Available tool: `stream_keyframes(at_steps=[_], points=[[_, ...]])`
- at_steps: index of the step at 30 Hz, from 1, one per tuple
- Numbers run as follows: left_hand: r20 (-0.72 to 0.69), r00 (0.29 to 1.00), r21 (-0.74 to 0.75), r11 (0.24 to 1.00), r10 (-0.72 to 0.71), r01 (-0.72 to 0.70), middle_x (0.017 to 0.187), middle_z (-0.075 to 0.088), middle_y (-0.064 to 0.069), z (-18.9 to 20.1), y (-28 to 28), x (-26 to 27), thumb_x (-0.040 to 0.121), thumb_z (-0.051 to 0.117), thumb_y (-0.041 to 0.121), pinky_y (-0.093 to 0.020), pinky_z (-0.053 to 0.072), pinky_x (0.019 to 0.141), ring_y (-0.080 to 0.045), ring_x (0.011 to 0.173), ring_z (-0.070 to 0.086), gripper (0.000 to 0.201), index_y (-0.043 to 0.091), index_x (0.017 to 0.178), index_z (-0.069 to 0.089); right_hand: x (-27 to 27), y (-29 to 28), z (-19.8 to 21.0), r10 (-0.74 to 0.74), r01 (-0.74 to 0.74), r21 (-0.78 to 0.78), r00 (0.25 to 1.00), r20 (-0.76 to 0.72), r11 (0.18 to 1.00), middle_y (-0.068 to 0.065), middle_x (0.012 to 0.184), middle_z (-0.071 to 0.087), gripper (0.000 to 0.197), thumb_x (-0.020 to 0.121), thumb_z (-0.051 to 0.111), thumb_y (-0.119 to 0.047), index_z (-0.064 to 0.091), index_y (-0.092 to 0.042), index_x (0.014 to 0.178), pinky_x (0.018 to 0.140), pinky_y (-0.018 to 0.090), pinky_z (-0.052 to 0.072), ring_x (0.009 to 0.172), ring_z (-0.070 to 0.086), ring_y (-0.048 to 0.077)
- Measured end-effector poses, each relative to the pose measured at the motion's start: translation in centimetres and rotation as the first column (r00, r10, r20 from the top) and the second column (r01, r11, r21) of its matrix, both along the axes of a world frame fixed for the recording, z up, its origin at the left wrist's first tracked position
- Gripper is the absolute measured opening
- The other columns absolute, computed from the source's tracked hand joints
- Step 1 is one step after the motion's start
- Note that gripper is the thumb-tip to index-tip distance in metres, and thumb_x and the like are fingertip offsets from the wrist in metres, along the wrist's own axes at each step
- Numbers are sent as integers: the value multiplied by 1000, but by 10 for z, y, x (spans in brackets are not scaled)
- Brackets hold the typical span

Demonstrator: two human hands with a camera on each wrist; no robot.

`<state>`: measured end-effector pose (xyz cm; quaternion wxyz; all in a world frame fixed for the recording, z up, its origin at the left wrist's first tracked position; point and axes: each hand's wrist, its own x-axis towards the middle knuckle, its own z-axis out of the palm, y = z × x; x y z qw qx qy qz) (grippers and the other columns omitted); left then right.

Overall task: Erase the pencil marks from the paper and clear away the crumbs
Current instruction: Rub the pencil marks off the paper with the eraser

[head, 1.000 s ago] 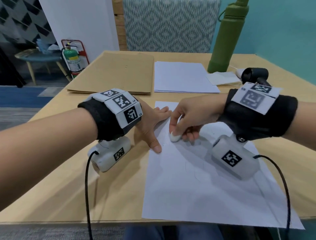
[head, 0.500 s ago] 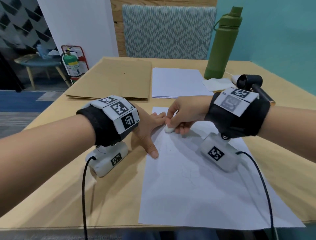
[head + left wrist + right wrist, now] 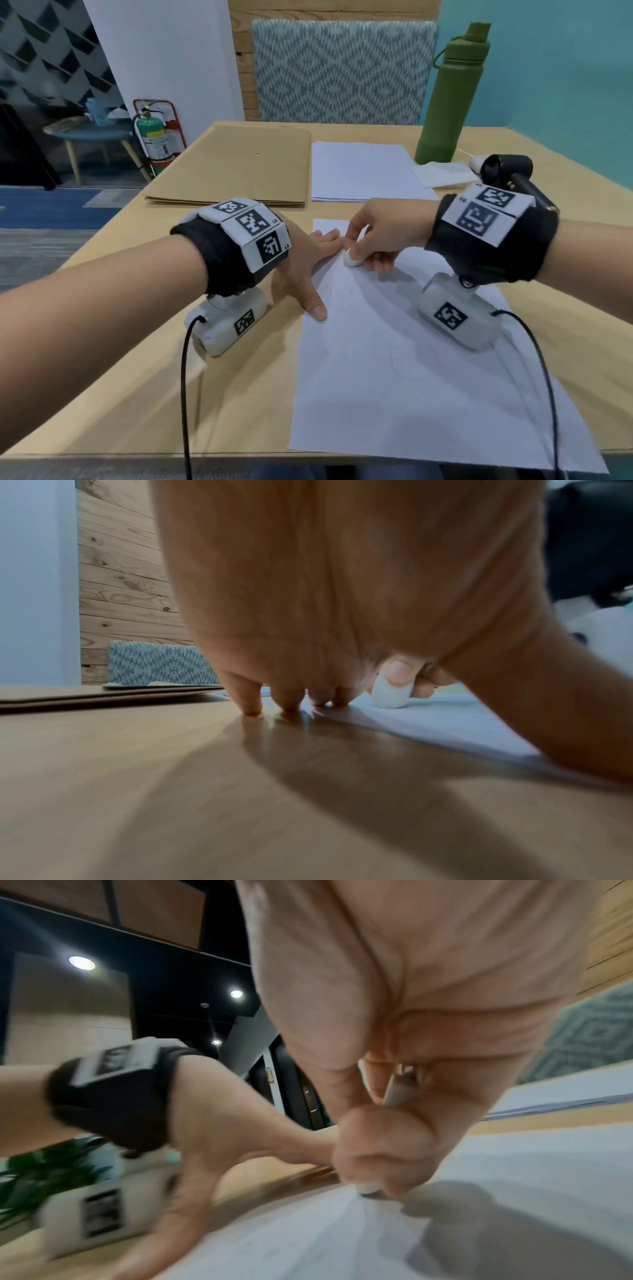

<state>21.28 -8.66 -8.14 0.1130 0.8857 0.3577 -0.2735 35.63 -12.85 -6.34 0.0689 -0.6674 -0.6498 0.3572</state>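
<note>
A white sheet of paper (image 3: 404, 387) lies on a wooden table (image 3: 239, 394), running from the near edge toward twelve o'clock, with faint pencil marks (image 3: 390, 353) at its middle. At ten o'clock on the sheet, the left hand (image 3: 301, 263) presses flat, fingers spread and straight, thumb on the paper's left edge. Just to its right, the right hand (image 3: 376, 236) pinches a small white eraser (image 3: 352, 261) between thumb and curled fingers, its tip touching the paper. Farther off lie a stack of blank sheets (image 3: 363, 174), brown card folders (image 3: 236, 168) at eleven o'clock, and a green bottle (image 3: 452, 99) at one o'clock.
</note>
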Motion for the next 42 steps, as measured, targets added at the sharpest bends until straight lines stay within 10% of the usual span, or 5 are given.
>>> stream_keyframes(at_steps=[42], points=[[-42,999,20,999,27,-26,157,-15,9,5,-6,1,72,70,55,-39,6,117,-10,146,-9,115,33,149,-12,-16,-28,3,198,-194,-55,976,90,979,3,55,60,10,81,71,-11,68,-5,88,46,16,48,39,53,8]])
